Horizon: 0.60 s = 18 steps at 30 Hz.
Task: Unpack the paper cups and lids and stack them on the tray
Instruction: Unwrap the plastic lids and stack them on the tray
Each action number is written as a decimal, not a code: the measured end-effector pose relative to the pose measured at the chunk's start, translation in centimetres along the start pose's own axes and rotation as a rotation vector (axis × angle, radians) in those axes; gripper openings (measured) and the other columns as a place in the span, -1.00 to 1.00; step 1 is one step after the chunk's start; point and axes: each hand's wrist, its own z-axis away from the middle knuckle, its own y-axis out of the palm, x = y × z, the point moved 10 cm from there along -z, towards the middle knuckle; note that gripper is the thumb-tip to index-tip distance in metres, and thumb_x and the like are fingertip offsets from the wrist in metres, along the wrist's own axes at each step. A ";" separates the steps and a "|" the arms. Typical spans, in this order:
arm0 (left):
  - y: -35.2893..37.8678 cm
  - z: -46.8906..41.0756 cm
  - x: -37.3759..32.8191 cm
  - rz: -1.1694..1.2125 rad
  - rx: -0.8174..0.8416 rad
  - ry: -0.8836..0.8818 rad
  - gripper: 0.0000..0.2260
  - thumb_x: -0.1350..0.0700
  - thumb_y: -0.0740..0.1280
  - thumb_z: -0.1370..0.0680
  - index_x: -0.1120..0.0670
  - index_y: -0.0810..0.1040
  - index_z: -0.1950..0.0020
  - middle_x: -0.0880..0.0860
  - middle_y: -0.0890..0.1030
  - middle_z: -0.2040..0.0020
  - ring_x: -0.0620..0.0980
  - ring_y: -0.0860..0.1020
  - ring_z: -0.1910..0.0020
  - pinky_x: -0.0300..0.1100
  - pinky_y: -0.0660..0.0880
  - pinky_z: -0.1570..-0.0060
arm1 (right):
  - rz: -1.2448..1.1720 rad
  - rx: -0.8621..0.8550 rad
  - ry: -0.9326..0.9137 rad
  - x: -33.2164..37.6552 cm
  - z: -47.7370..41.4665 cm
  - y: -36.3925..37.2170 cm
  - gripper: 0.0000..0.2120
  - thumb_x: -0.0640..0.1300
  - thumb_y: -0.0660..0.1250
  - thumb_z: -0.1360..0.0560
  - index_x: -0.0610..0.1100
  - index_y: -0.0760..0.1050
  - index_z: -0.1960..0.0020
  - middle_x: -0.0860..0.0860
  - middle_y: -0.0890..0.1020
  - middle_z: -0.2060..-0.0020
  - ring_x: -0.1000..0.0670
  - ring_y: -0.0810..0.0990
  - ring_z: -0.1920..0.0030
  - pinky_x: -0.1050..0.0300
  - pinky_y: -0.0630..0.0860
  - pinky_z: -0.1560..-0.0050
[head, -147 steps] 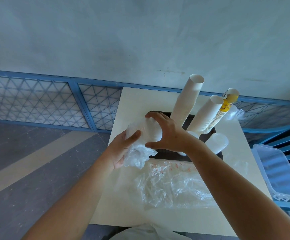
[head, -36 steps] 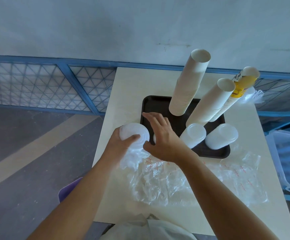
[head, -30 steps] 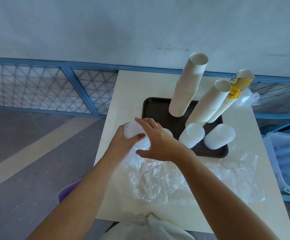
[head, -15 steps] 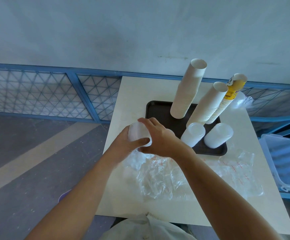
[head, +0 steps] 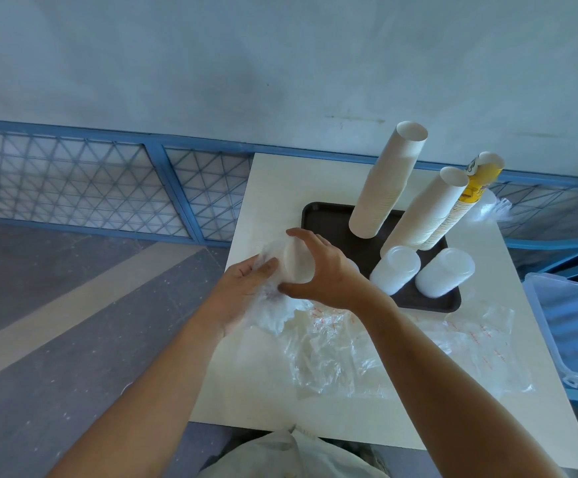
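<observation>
Cup stacks: matt white paper. Lids: translucent plastic. Tray: dark matt. Wrappers: clear crinkled glossy film.

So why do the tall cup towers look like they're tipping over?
Head view: the wide lens looking down splays the cup stacks outward, so they likely only seem tilted. Head view: light is soft, shadows faint; the wrapped lid stack between left hand and right hand looks sharp.

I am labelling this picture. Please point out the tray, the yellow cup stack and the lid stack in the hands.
tray [head: 325, 220]: head view, bare far left corner.
yellow cup stack [head: 480, 184]: head view, side of the yellow top cup.
held lid stack [head: 297, 262]: head view, face of the top lid.
</observation>
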 end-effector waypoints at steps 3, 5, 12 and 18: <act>-0.3 0.2 0.2 0.026 -0.024 -0.013 -0.72 0.02 0.30 -0.70 0.15 0.68 -0.25 0.12 0.75 -0.05 0.04 0.72 0.01 -0.11 0.68 0.01 | -0.018 0.015 0.021 0.1 0.0 0.3 -0.03 0.14 0.66 -0.33 0.15 0.20 -0.59 0.11 0.40 -0.48 0.09 0.39 -0.32 0.19 0.32 -0.24; -0.7 0.1 0.5 0.040 -0.055 -0.029 -0.72 0.03 0.27 -0.72 0.15 0.67 -0.26 0.13 0.75 -0.05 0.04 0.73 0.02 -0.12 0.69 0.03 | -0.018 0.023 0.027 0.1 0.0 0.7 -0.01 0.14 0.65 -0.34 0.12 0.17 -0.60 0.08 0.38 -0.50 0.05 0.40 -0.37 0.17 0.33 -0.29; -1.4 -0.9 0.6 0.024 -0.118 0.016 -0.77 0.02 0.30 -0.72 0.08 0.70 -0.22 0.28 0.69 -0.15 0.17 0.67 -0.07 0.25 0.59 -0.27 | 0.041 -0.002 0.058 0.2 0.0 0.1 -0.08 0.14 0.64 -0.34 0.07 0.21 -0.53 0.08 0.43 -0.41 0.04 0.41 -0.24 0.07 0.42 -0.18; -1.8 -1.6 -0.7 -0.179 -0.211 0.145 -0.79 0.04 0.28 -0.73 -0.06 0.66 -0.29 0.00 0.73 -0.04 0.08 0.69 -0.08 0.19 0.65 -0.15 | 0.053 -0.004 0.043 0.4 -0.1 -0.7 -0.11 0.15 0.65 -0.31 0.06 0.25 -0.48 0.05 0.49 -0.32 -0.04 0.50 -0.21 -0.08 0.57 -0.22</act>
